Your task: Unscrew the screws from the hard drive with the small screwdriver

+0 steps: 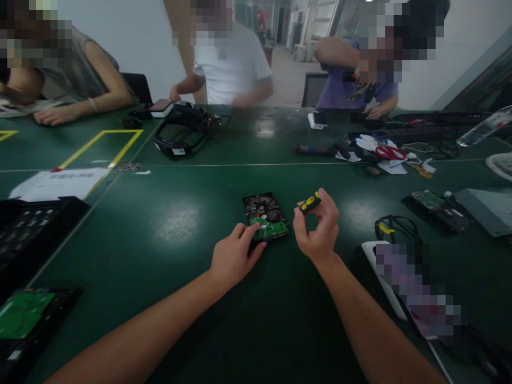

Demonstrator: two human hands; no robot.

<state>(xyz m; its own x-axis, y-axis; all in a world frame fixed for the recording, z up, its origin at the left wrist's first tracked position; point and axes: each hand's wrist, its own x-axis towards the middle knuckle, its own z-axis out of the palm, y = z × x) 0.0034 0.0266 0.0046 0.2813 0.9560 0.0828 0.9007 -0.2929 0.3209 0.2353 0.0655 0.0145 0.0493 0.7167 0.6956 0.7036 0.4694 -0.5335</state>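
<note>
A black hard drive [264, 216] with a green circuit board facing up lies on the dark green table [168, 250]. My left hand [234, 258] rests at its near left corner, fingers pinching the drive's edge. My right hand [318, 226] hovers just right of the drive, its fingers closed round a small yellow-and-black screwdriver [310, 202] held near its handle. The tool's tip is not visible.
Three people sit across the table. A black headset [184, 133] lies at the far middle; scissors, paper and tools [384, 154] at the far right. Another drive [434, 205], a cable [394, 229] and a white device lie right. Black trays [28, 234] sit left.
</note>
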